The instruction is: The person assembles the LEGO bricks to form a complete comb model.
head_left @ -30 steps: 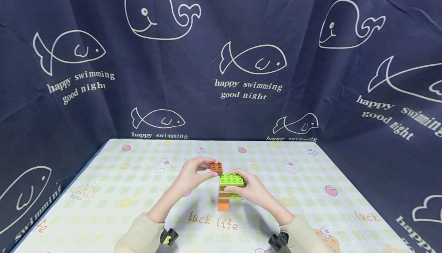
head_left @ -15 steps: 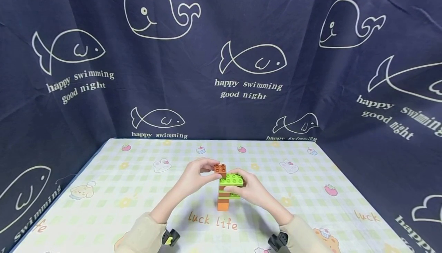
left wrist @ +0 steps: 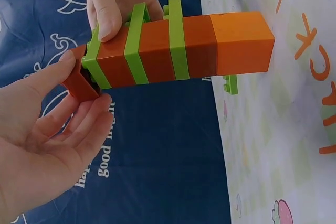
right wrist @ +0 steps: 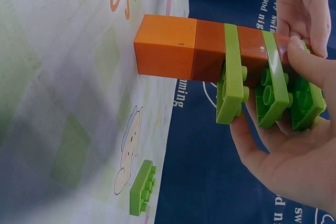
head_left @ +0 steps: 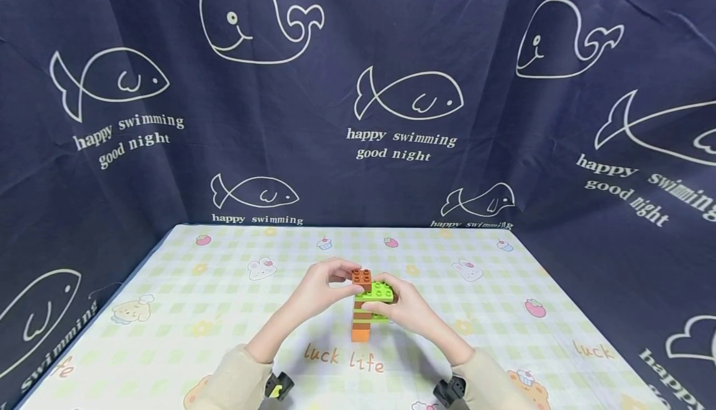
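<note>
A tower of toy building bricks point(left wrist: 199, 45) stands upright on the table, an orange block point(head_left: 360, 335) at its base. Above that, brown bricks alternate with thin green plates point(right wrist: 229, 72) that jut out to the right. My left hand point(head_left: 321, 287) pinches a brown brick point(head_left: 362, 278) between thumb and fingers, over the left end of the top green plate point(head_left: 383, 291). In the left wrist view this brick sits slightly tilted against that plate. My right hand point(head_left: 411, 306) grips the tower's upper part, thumb on the near side, fingers partly hidden behind.
A loose green plate point(right wrist: 142, 188) lies on the patterned tablecloth point(head_left: 235, 317), behind the tower. Dark blue curtains point(head_left: 324, 149) with fish and whale drawings surround the table at the back and sides.
My left hand has moved right with the brown brick, from beside the top green plate to over its left end. The right hand and tower have stayed in place.
</note>
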The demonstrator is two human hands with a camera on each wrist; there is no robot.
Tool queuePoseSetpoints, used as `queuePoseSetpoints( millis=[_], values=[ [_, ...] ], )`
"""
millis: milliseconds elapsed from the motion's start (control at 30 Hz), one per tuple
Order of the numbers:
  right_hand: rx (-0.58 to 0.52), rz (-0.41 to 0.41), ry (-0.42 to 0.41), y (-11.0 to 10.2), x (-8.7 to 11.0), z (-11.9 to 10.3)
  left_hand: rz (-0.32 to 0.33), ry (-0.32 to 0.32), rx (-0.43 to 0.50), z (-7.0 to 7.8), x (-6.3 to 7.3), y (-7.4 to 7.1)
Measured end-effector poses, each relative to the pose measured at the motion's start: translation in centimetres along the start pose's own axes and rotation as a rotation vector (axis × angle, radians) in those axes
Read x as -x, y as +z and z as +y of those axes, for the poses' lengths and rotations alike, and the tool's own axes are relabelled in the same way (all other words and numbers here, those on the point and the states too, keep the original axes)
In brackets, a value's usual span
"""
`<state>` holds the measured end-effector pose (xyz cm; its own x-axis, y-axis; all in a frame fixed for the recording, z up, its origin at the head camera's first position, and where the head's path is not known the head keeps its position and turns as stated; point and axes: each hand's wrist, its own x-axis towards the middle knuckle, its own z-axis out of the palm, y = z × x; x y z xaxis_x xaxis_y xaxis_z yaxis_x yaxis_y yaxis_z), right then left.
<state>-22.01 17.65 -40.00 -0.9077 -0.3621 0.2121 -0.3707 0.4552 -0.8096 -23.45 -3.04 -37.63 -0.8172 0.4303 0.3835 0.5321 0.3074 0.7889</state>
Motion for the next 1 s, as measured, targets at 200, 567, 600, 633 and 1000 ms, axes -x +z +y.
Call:
queuePoseSetpoints(
  millis=[200, 567, 600, 633, 1000],
  values=[
    [0.0, -0.007, -0.002, -0.08, 0.04, -0.13, -0.001, 0.021, 0.004, -0.07, -0.06, 0.2],
    [0.018, -0.007, -0.023, -0.04, 0.17, -0.56, -0.008, 0.056, -0.005, -0.07, -0.03, 0.41],
    [0.018, -0.005, -0.02, -0.05, 0.18, -0.61, -0.009, 0.058, -0.007, -0.08, -0.05, 0.42],
    [0.018, -0.004, -0.016, -0.05, 0.19, -0.67, -0.011, 0.059, -0.012, -0.09, -0.06, 0.43],
    [0.067, 0.013, -0.025, 0.01, -0.03, -0.29, -0.011, 0.054, -0.069, 0.26, -0.26, 0.68]
  ],
)
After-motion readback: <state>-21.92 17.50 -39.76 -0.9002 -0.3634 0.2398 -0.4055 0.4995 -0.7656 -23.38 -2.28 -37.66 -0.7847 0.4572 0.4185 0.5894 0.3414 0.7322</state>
